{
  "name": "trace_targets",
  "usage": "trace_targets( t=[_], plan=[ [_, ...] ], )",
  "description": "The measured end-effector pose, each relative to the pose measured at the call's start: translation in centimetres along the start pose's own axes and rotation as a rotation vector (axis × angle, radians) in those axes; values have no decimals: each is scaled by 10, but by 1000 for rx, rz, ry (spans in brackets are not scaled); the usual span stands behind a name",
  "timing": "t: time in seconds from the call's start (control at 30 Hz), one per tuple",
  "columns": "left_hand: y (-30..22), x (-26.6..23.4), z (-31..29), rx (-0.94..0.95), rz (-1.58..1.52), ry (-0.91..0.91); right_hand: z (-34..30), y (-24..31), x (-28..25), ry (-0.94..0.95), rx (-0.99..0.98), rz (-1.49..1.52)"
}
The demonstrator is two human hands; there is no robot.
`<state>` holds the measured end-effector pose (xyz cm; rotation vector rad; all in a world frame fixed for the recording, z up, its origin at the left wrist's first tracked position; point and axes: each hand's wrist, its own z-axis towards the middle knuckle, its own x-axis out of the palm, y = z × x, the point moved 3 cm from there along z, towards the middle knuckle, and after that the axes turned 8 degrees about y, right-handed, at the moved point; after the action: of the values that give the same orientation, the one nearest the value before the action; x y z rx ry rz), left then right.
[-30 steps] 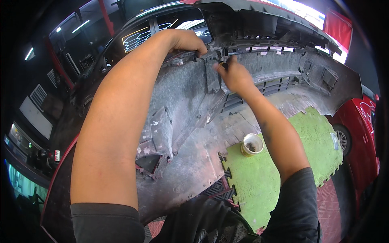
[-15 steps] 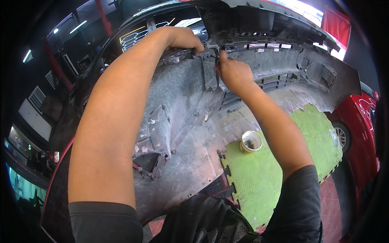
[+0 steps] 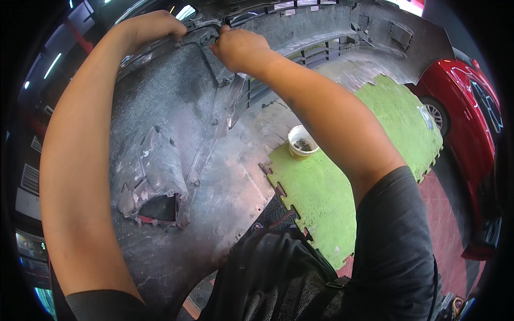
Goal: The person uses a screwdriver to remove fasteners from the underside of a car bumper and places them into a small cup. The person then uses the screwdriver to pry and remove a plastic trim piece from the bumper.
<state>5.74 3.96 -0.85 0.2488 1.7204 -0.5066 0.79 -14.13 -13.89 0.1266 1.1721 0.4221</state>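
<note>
The car bumper (image 3: 155,96), grey and scuffed on its inner side, lay directly beneath and in front of both hands. Its near portion extended from the hands back toward the person; its other portion ran off to the right, past the right hand (image 3: 241,49). The left hand (image 3: 167,24) was positioned at the bumper's far edge, fingers bent downward; whether it gripped the edge could not be determined. The right hand was positioned just to the right of it, at the same edge, with fingers curled narrow; any object inside the fingers was hidden. An opening (image 3: 160,208) was located in the near portion, well apart from the hands. A white tub (image 3: 303,143) containing dark bits stood near the left corner of the green mat (image 3: 321,198), beneath the right forearm
</note>
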Motion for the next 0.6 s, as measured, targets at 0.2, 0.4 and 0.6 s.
trace_targets(
  t=[0.2, 0.4, 0.6],
  plan=[
    [-18, 1, -10, -6, 11, -50, 3, 3, -11, 33, -120, -300],
    [-14, -1, -8, 65, 38, -19, 0, 8, -17, 76, -15, -115],
    [-41, -6, -23, -158, 221, 97, -33, -16, -19, -122, -205, -265]
  ],
)
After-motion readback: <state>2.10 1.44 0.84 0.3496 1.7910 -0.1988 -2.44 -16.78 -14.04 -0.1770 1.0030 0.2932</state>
